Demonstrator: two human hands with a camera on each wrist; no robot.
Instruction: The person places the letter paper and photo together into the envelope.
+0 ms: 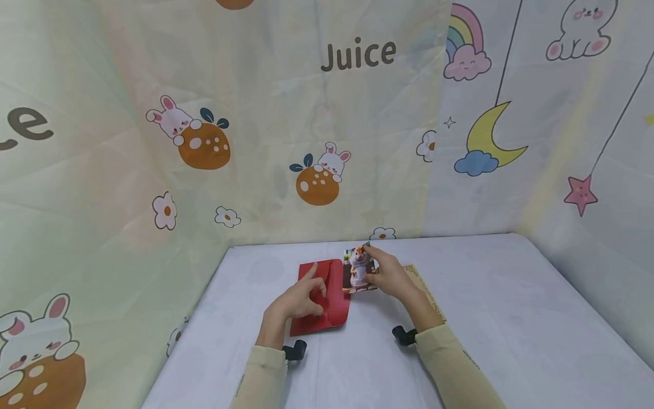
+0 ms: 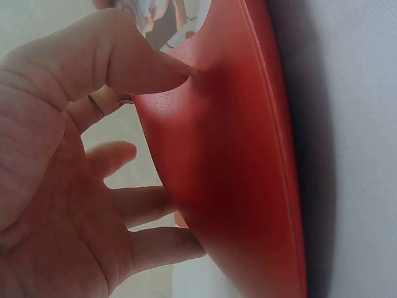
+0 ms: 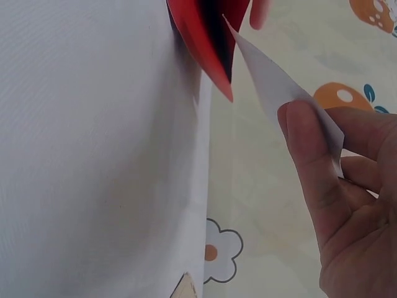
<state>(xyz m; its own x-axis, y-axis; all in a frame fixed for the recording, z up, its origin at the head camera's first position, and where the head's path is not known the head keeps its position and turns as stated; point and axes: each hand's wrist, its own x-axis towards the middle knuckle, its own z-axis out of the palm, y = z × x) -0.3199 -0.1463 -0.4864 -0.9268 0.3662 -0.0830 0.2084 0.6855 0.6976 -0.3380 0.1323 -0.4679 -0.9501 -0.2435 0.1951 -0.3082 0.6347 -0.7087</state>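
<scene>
A red envelope (image 1: pixel 337 304) is tilted up off the white table, pinched by my left hand (image 1: pixel 296 300). In the left wrist view the thumb presses on the envelope's red face (image 2: pixel 236 143), and other fingers reach behind its edge. My right hand (image 1: pixel 390 278) pinches a small photo card (image 1: pixel 359 270) showing a hamster-like animal figure. From the right wrist view, the card's plain white back (image 3: pixel 273 81) faces the camera, with one corner at the envelope's dark, parted opening (image 3: pixel 214 37). Whether that corner is inside cannot be told.
A yellowish patterned flat piece (image 1: pixel 426 289) lies on the white-covered table (image 1: pixel 490 318), partly hidden under my right forearm. Cloth printed with rabbits and flowers (image 1: pixel 265 113) hangs behind the table and along its sides.
</scene>
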